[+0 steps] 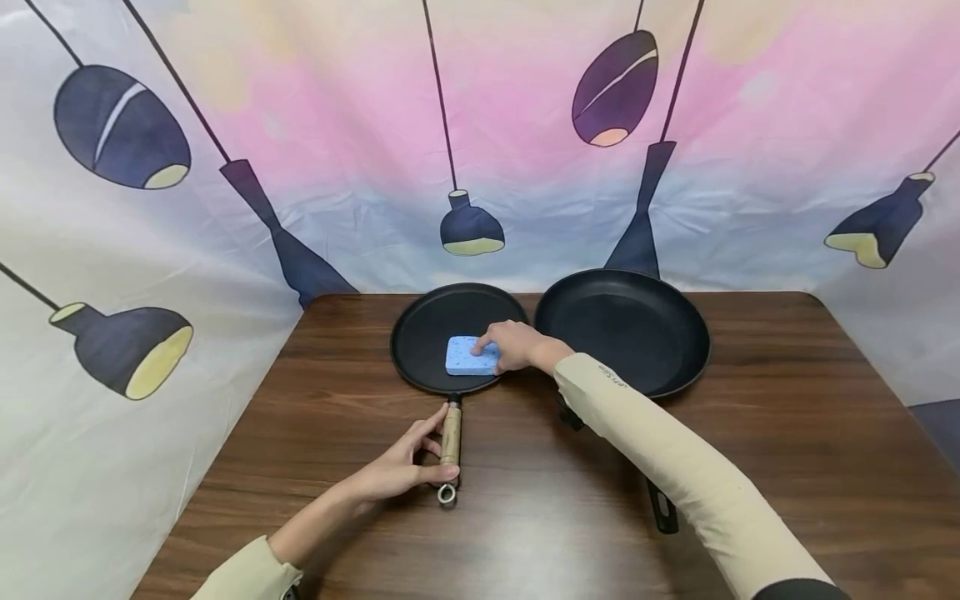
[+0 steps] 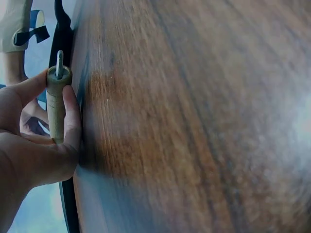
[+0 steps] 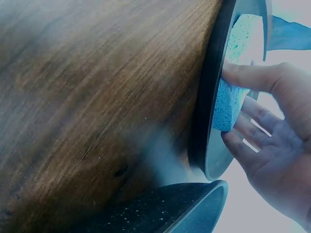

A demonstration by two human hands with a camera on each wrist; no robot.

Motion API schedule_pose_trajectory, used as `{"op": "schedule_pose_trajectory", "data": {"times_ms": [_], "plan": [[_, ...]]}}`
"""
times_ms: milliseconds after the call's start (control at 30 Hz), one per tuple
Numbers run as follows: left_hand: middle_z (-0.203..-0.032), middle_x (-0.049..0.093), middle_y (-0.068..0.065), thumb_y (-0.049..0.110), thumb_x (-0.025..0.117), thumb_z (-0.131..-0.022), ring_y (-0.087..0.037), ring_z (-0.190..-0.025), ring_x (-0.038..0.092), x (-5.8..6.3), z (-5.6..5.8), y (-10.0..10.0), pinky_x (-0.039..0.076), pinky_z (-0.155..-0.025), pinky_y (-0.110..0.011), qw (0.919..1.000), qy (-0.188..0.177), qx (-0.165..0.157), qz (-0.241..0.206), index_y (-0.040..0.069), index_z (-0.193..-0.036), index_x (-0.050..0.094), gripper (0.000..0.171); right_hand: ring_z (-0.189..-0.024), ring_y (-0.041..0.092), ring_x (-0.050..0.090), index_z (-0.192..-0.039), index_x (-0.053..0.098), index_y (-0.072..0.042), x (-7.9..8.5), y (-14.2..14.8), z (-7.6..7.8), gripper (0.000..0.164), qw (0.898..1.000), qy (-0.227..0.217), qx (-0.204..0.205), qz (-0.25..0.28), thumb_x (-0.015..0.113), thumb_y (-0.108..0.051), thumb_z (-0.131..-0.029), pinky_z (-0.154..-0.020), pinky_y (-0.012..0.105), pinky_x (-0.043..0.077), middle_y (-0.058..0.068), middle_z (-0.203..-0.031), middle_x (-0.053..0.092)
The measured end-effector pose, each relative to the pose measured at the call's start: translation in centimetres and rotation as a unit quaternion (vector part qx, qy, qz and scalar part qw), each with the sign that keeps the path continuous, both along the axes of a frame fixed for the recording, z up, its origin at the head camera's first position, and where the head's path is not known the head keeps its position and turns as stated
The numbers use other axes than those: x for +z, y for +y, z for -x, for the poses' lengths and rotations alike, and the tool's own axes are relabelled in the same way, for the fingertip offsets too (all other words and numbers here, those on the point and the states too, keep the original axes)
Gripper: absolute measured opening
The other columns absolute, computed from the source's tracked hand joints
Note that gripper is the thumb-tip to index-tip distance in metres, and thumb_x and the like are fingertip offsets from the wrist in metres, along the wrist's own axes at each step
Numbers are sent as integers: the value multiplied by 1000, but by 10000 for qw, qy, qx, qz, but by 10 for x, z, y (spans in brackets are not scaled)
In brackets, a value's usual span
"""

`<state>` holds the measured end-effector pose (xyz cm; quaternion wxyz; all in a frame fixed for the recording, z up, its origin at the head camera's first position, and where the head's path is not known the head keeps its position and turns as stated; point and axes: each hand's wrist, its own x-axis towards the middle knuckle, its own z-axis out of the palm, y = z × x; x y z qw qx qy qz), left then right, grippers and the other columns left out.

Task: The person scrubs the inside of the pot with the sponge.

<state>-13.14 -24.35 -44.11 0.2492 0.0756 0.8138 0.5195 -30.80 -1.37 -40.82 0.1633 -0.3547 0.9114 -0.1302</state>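
Note:
A blue sponge lies on the flat black crepe pan, right of the pan's middle. My right hand holds it from its right side, with one finger on its top. In the right wrist view, the thumb and fingertips are against the sponge. My left hand grips the crepe pan's wooden handle, thumb near its end and fingers farther up. The handle's metal ring points toward me. In the left wrist view, thumb and fingers are around the handle.
A larger, deeper black frying pan stands close to the right of the crepe pan. My right forearm passes over part of it; its black handle shows below. Behind the wooden table hangs a lamp-patterned cloth.

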Motion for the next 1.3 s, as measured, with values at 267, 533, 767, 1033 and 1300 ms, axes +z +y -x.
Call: {"op": "schedule_pose_trajectory", "data": {"times_ms": [267,533,767,1033,1300], "plan": [[-137,39,-19,26,81,-89,-21,-114,50,-4,9,10,52,-79,-26,9999,82,31,-52,16,-165,14,102,-143,32,48,-142,61,-25,-4,2,6,49,9992,159,376,-10,76,-28,-95,-118,46,43,13,-152,53],[-144,34,-19,27,82,-89,-21,-116,49,-8,-3,5,50,-83,-26,9998,-93,148,-66,17,-165,14,103,-132,20,59,-140,63,-27,-14,-51,-8,49,9976,448,521,-37,77,-32,-92,-103,37,56,0,-145,61],[-148,33,-19,24,81,-90,-21,-114,50,-6,-1,0,42,-95,-28,9997,221,-12,-96,13,-165,15,100,-128,24,57,-153,45,-35,-17,-92,9,55,9915,1200,212,-453,64,-30,-102,-97,36,57,6,-146,55],[-144,34,-20,20,80,-90,-20,-112,51,-4,1,1,40,-99,-30,9990,328,-91,-300,10,-164,15,100,-142,27,47,-161,30,-38,-29,-103,36,54,9766,1821,-623,-958,47,-28,-110,-119,37,42,11,-152,48],[-143,34,-21,18,80,-90,-20,-112,51,-4,0,1,39,-99,-30,9988,350,-58,-337,9,-164,15,100,-139,34,46,-160,32,-36,-29,-85,55,51,9732,1574,-1450,-841,43,-25,-112,-119,44,41,18,-150,47]]}}
